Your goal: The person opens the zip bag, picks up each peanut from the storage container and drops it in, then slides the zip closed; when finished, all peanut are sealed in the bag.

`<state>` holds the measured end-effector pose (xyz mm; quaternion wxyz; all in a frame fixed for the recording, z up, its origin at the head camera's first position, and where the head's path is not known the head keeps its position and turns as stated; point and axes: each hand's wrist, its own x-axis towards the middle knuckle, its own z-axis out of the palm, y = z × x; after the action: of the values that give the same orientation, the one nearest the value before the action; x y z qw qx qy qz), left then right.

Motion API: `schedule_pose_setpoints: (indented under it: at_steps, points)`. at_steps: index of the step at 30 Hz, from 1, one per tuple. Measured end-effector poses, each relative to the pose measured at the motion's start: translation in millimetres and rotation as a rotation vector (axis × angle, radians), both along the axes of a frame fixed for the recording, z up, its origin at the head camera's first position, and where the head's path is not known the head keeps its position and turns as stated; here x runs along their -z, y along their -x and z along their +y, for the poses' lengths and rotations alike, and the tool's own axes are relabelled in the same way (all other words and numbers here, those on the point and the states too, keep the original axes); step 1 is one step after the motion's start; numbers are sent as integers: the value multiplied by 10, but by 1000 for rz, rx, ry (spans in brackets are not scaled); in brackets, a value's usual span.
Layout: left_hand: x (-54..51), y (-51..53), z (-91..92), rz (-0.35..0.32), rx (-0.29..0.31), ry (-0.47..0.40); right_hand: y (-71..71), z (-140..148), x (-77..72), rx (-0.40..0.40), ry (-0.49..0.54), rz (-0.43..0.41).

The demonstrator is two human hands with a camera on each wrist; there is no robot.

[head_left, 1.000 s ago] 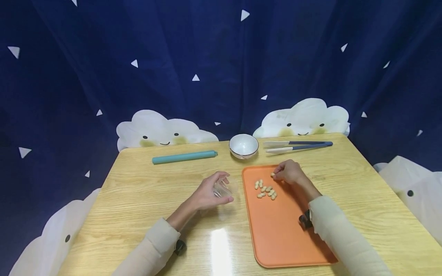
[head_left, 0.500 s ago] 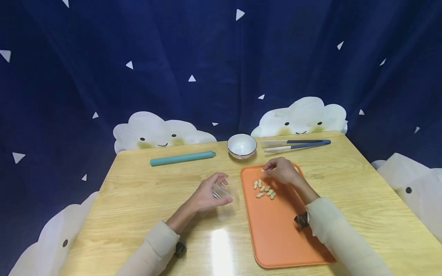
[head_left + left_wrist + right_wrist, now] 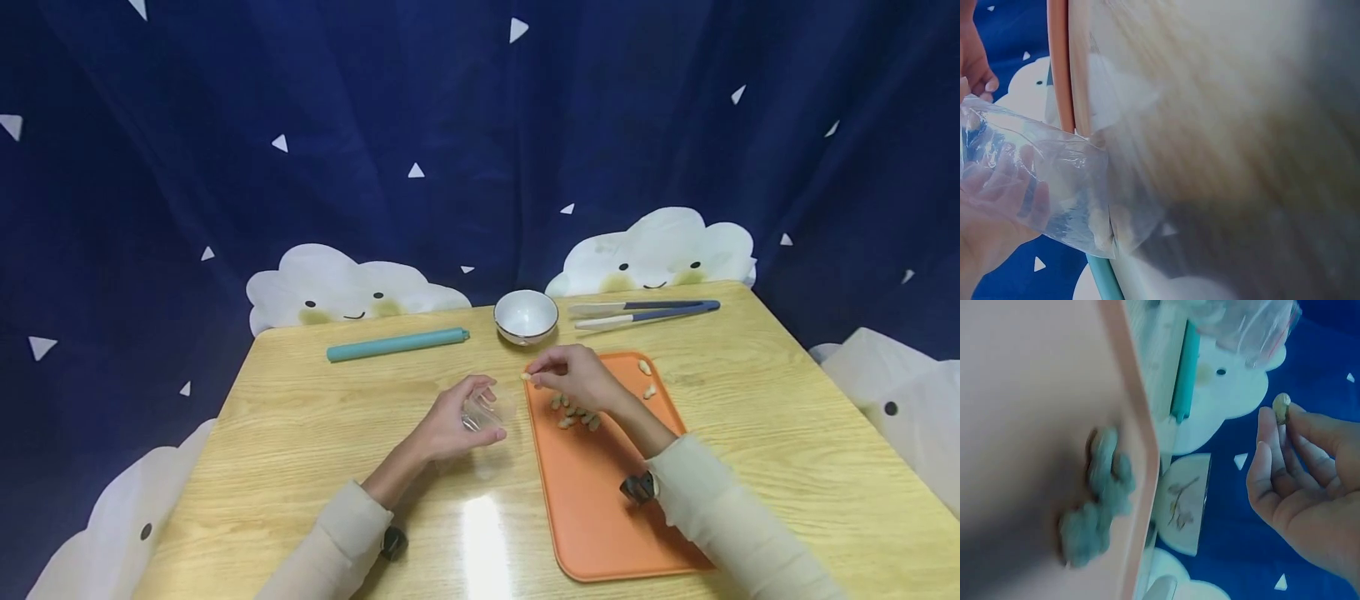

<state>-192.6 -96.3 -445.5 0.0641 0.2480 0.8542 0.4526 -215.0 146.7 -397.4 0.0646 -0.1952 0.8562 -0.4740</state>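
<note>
My left hand [image 3: 446,425] holds a clear plastic zip bag [image 3: 1072,181] just left of the orange tray [image 3: 600,525], thumb and fingers curled around it. Through the film in the left wrist view, a tan peanut-like shape shows at the bag's lower end. Between thumb and fingertips, my right hand [image 3: 581,379] pinches a single peanut [image 3: 1281,408] above the tray's upper left edge, a short way from the bag. Several unshelled peanuts [image 3: 1100,494] lie in a cluster on the tray, partly hidden under the right hand in the head view.
Two peanuts, one a pale peanut [image 3: 645,367], lie near the tray's far right corner. Behind stand a white bowl [image 3: 525,315] and blue-and-white tongs [image 3: 647,312]. A teal stick-shaped thing [image 3: 397,343] lies at the back left of the wooden table [image 3: 300,450].
My right hand has moved left across the tray with the pinched peanut, toward the bag, uncovering two peanuts at the far right corner. The left hand and bag have stayed in place.
</note>
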Motion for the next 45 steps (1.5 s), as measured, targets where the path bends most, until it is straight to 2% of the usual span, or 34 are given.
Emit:
schedule_pose_setpoints:
  at_steps: [6, 15, 20, 27, 31, 35, 36, 41, 45]
  points:
    - [-4, 3, 7, 1, -2, 9, -47, -169, -14, -66, 3, 36]
    - [-30, -11, 25, -17, -28, 18, -103, -342, -8, -80, -21, 82]
    - [-26, 1, 21, -5, -29, 25, -111, -359, -26, -107, -40, 96]
    - [-14, 25, 17, 17, 11, 5, -42, -183, -67, -90, -18, 88]
    - [-2, 15, 14, 4, 8, 2, -17, -41, -99, -53, -35, 78]
    - [11, -1, 17, -8, 5, -1, 43, 107, -29, -11, -81, 65]
    - [11, -3, 16, -7, 4, -1, 87, 151, 36, -5, -83, 53]
    - [-4, -3, 10, 3, 2, -2, 185, 295, 134, 29, -77, -51]
    - [-9, 0, 14, 12, 8, -9, 260, 393, 214, 68, -140, -47]
